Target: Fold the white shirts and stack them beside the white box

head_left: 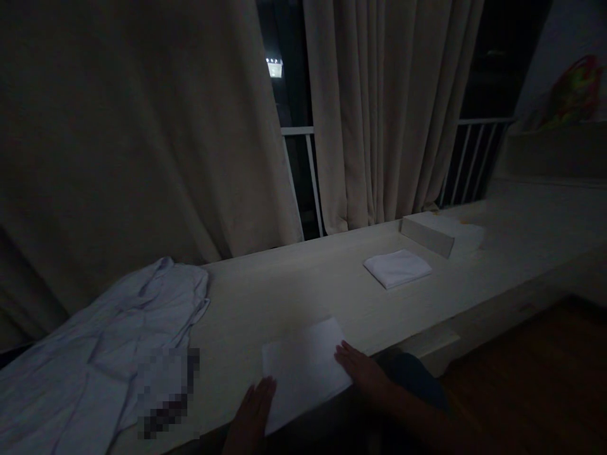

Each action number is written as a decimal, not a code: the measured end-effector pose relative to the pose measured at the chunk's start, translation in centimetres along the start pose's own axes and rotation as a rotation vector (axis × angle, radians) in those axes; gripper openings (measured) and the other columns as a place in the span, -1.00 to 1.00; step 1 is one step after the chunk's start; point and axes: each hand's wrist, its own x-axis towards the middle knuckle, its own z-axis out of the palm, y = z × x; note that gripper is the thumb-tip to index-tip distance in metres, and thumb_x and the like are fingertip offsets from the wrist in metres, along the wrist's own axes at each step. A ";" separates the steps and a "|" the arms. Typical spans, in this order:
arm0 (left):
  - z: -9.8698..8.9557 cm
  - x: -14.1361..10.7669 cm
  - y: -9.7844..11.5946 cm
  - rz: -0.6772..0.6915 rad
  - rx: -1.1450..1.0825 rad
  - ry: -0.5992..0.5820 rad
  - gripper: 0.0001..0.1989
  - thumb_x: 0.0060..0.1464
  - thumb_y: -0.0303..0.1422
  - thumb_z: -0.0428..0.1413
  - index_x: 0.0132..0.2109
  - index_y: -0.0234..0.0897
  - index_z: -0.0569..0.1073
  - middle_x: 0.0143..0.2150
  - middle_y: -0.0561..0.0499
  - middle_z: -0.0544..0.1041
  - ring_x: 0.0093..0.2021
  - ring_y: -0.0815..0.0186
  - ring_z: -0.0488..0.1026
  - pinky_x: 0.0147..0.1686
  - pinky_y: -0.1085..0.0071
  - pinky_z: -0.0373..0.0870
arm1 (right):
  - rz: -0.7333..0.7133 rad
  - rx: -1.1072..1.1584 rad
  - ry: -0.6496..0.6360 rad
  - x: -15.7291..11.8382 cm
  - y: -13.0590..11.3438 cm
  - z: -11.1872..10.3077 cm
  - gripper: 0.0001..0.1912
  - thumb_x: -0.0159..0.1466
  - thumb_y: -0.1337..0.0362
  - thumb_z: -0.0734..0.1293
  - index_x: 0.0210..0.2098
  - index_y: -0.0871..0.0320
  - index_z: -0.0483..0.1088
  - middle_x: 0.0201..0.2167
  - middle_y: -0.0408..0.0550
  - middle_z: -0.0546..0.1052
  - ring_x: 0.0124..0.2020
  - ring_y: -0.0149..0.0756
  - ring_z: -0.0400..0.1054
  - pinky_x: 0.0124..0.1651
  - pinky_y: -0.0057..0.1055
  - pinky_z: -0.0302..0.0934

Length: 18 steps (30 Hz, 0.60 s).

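Observation:
A flat white rectangle [306, 370], either a folded cloth or paper in this dim light, lies at the front edge of the pale desk [294, 284]. My left hand [252, 407] rests along its left side, fingers stretched out and flat. At its right edge, my right hand [361, 370] touches it with fingers extended and open. Neither hand grips anything. Farther back to the right lies a folded white cloth [398, 268]. A crumpled light-coloured shirt [142, 316] spreads over the desk's left end, partly covered by a pixelated patch.
A white box [429, 232] stands at the back right near the curtains [379, 114]. Behind the curtain gap is a railing [298, 131]. An open drawer or ledge [431, 344] juts out below the desk's front edge. Wooden floor [545, 379] shows at lower right.

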 end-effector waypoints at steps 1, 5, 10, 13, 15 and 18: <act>0.2 -0.3 -0.4 -0.002 -0.040 0.010 -0.13 -0.03 -0.60 -0.04 0.41 -0.07 -0.09 0.31 -0.05 0.28 0.31 0.15 0.21 0.20 0.13 0.31 | -0.002 0.033 0.028 -0.3 0.0 -0.2 -0.31 0.14 0.48 0.21 0.29 0.28 0.16 0.31 0.17 0.19 0.36 -0.10 -0.05 0.31 -0.08 0.03; 0.1 0.0 -1.8 -0.037 -0.263 0.056 -0.36 0.01 -0.44 0.01 0.27 -0.05 0.26 0.28 -0.02 0.34 0.28 0.08 0.25 0.20 0.01 0.29 | 0.119 0.178 0.249 -0.1 -0.3 -2.5 -0.45 0.08 0.41 0.24 0.08 0.14 0.37 0.12 0.10 0.44 0.20 -0.08 0.26 0.29 0.05 -0.02; -3.4 5.8 -1.6 -0.320 -0.529 0.017 -0.54 0.10 -0.19 -0.02 0.12 -0.17 0.42 0.14 -0.05 0.48 0.18 0.12 0.38 0.08 0.18 0.40 | 0.323 0.372 0.480 4.3 -0.3 -8.6 -0.81 0.25 0.16 0.28 -0.22 0.11 0.44 -0.27 -0.06 0.56 -0.21 -0.23 0.43 0.00 -0.24 0.24; -5.3 11.3 -0.6 -0.581 -0.680 -0.028 -0.53 0.14 -0.09 -0.07 0.04 -0.26 0.44 0.04 -0.11 0.54 0.07 0.13 0.46 0.06 0.22 0.38 | 0.453 0.369 0.471 8.1 1.1 -11.1 -0.76 0.27 0.10 0.28 -0.29 0.16 0.41 -0.37 -0.10 0.51 -0.35 -0.29 0.37 -0.26 -0.41 0.24; -5.5 14.4 -0.2 -0.723 -0.738 -0.068 -0.49 0.14 -0.03 -0.12 -0.02 -0.32 0.45 -0.01 -0.15 0.56 0.00 0.14 0.48 0.04 0.23 0.38 | 0.547 0.337 0.382 10.5 2.6 -11.4 -0.79 0.27 0.14 0.30 -0.29 0.17 0.42 -0.34 -0.09 0.53 -0.33 -0.31 0.38 -0.26 -0.44 0.22; -3.9 17.4 -0.3 -0.787 -0.769 -0.131 -0.45 0.12 0.00 -0.15 -0.10 -0.35 0.47 -0.04 -0.18 0.57 -0.05 0.16 0.50 0.00 0.25 0.38 | 0.711 0.327 0.210 13.5 5.2 -10.1 -0.79 0.25 0.20 0.33 -0.22 0.21 0.46 -0.27 0.00 0.56 -0.28 -0.28 0.44 -0.27 -0.46 0.23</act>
